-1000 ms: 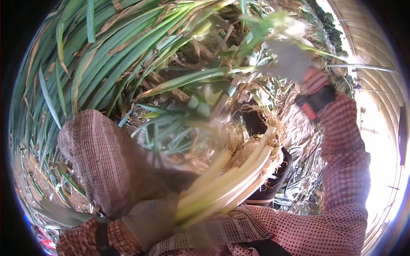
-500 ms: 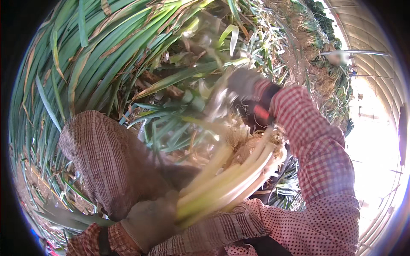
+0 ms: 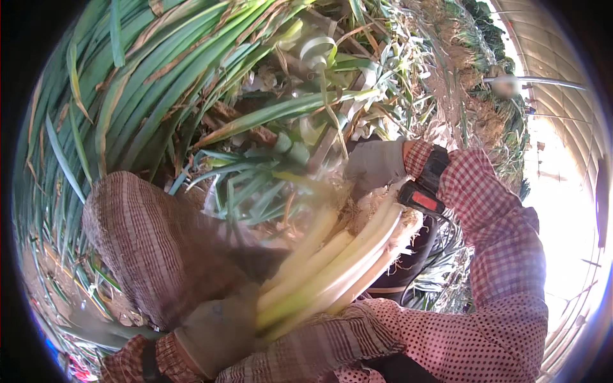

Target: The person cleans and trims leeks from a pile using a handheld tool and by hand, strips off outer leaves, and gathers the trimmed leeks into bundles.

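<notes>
A bunch of long green onions point(image 3: 335, 271) lies across my lap, with pale stalks and shaggy roots toward the right. My left hand point(image 3: 220, 329), in a grey glove, is closed around the stalks at their greener part, lower left. At the root end is my right hand point(image 3: 377, 167), also gloved, right beside the upper stalks. Its fingers are hidden or blurred behind the stalks and roots, so I cannot see what they grip. A black device with a red patch point(image 3: 424, 201) sits on the right wrist. Peeled leaf strips point(image 3: 329, 96) show just beyond that hand.
A large heap of green onion leaves point(image 3: 172, 83) fills the upper left. Stripped leaves and skins point(image 3: 396, 76) litter the ground ahead. My knee in striped cloth point(image 3: 137, 236) stands at left. More onions point(image 3: 476, 57) are piled along the right, near a curved greenhouse wall point(image 3: 543, 51).
My right hand has come down and nearer to the root ends of the onions, out of a fast blur. A pale strip now shows above it. My left hand keeps its hold.
</notes>
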A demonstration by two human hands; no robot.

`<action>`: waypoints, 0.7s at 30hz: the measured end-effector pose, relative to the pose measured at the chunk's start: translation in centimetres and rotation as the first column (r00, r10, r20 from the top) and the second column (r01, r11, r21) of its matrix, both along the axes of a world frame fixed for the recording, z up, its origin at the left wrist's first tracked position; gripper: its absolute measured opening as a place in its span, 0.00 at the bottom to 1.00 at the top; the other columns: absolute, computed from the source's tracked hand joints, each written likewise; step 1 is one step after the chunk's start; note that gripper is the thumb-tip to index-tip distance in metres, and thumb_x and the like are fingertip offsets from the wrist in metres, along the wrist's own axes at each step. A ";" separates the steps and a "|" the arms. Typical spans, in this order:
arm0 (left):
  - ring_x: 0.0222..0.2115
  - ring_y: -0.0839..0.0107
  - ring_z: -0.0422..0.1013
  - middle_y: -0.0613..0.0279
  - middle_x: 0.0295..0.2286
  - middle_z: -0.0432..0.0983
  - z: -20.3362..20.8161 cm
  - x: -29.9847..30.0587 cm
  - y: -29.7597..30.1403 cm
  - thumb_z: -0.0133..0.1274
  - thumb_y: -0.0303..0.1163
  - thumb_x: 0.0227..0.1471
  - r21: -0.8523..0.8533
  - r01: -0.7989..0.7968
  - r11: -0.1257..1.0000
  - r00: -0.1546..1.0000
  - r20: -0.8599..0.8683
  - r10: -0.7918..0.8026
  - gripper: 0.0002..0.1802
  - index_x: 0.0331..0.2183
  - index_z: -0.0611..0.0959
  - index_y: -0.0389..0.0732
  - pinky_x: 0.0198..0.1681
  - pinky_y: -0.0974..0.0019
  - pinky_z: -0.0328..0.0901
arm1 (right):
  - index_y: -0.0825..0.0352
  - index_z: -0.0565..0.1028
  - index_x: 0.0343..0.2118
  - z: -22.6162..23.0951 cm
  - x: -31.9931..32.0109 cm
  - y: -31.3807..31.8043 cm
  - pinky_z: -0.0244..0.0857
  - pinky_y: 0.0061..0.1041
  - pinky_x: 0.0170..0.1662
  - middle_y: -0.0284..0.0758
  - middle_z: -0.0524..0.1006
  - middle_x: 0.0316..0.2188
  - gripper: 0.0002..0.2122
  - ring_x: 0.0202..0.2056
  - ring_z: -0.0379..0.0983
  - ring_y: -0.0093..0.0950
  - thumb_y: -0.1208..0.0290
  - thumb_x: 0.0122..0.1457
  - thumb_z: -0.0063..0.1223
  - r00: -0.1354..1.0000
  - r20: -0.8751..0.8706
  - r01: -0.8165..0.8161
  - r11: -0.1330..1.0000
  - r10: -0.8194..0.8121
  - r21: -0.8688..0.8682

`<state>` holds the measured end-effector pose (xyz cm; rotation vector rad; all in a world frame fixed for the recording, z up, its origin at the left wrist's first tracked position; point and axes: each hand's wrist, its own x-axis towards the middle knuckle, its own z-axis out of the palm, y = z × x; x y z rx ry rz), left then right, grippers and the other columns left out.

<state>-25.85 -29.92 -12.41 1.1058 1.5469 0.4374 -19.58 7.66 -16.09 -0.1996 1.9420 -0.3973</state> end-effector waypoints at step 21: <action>0.34 0.55 0.79 0.45 0.33 0.80 2.4 -1.2 0.3 0.65 0.41 0.44 -0.127 -0.108 0.986 0.994 0.012 0.110 0.37 0.53 0.71 0.37 0.39 0.58 0.72 | 0.63 0.68 0.54 -12.5 22.5 3.2 0.73 0.38 0.36 0.46 0.79 0.33 0.21 0.36 0.79 0.40 0.63 0.58 0.51 0.806 -0.363 0.592 0.660 -0.468 0.463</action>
